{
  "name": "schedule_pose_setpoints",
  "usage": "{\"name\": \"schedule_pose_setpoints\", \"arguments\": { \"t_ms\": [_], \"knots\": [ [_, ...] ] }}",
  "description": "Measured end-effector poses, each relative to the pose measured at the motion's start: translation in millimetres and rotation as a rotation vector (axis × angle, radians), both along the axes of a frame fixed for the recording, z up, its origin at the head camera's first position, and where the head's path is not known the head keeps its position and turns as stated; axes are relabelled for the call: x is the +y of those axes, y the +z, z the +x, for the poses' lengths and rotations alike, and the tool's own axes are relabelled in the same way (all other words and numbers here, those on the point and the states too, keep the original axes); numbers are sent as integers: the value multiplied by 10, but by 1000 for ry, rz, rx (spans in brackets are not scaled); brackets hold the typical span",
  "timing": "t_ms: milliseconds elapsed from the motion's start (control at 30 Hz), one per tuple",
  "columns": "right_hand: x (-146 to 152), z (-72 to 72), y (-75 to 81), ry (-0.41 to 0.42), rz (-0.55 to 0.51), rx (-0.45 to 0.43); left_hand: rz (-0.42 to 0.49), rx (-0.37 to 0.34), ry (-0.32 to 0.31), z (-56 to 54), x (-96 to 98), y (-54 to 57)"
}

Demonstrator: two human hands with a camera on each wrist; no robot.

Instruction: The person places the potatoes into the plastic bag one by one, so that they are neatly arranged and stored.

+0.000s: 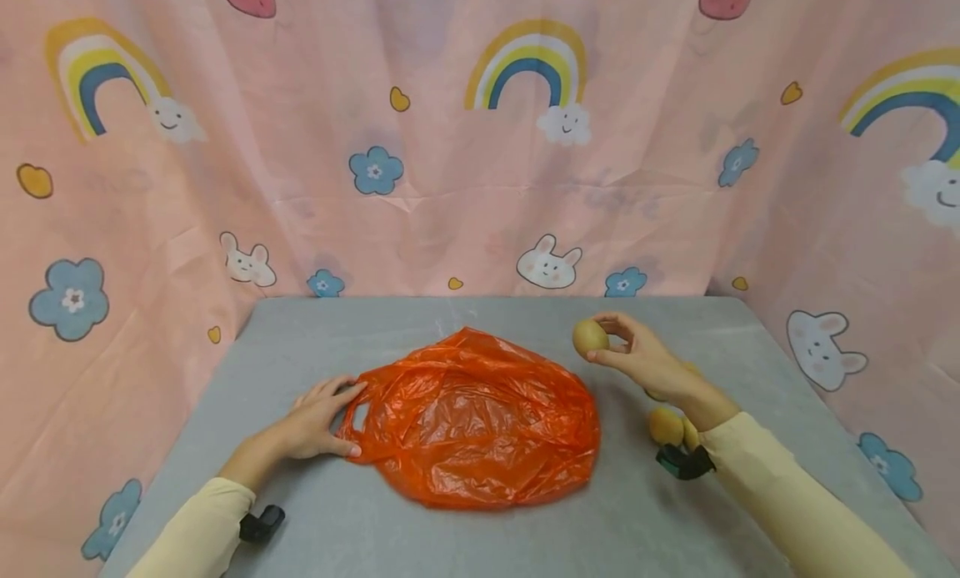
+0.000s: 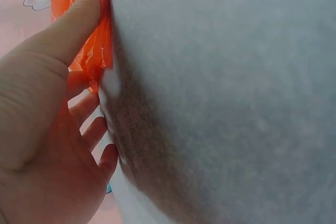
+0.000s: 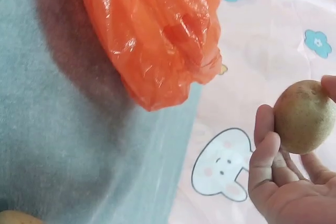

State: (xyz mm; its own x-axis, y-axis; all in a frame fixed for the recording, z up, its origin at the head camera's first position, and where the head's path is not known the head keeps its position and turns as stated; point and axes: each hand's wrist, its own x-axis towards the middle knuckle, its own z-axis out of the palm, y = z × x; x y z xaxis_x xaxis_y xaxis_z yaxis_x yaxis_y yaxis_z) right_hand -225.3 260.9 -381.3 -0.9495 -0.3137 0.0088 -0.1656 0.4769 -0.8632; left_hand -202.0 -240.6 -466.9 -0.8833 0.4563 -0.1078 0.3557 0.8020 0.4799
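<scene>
An orange-red plastic bag [image 1: 480, 428] lies puffed up and crinkled in the middle of the table. At its left end my left hand [image 1: 318, 419] holds the handle with thumb and fingers spread; close up, the plastic [image 2: 97, 40] runs between thumb and index finger. My right hand [image 1: 633, 357] holds a round, yellow-brown potato [image 1: 590, 339] between thumb and fingertips, raised beyond the bag's far right side. From the right wrist, the potato [image 3: 304, 116] has smooth, speckled skin, and the bag [image 3: 152, 40] stands apart from it.
More potatoes [image 1: 666, 426] lie on the grey table [image 1: 315, 520] beneath my right forearm, partly hidden by it. A pink curtain [image 1: 420, 236] printed with rainbows and rabbits encloses the back and sides. Each wrist carries a dark camera mount [image 1: 262, 524].
</scene>
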Motion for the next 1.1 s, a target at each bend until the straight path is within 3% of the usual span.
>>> {"name": "schedule_pose_setpoints", "arguments": {
  "t_ms": [167, 633, 967, 1100],
  "knots": [
    [-87, -50, 23, 68, -86, -14, -10, -3, 5, -2, -20, -10],
    [-471, -210, 76, 177, 1, -33, -8, 0, 3, -17, -4, -17],
    [-964, -344, 93, 315, 29, -45, -12, -7, 9, -7, -23, -6],
    [-1154, -380, 86, 332, 32, -64, -6, -10, 8, -4, -14, -7]
  ]
}}
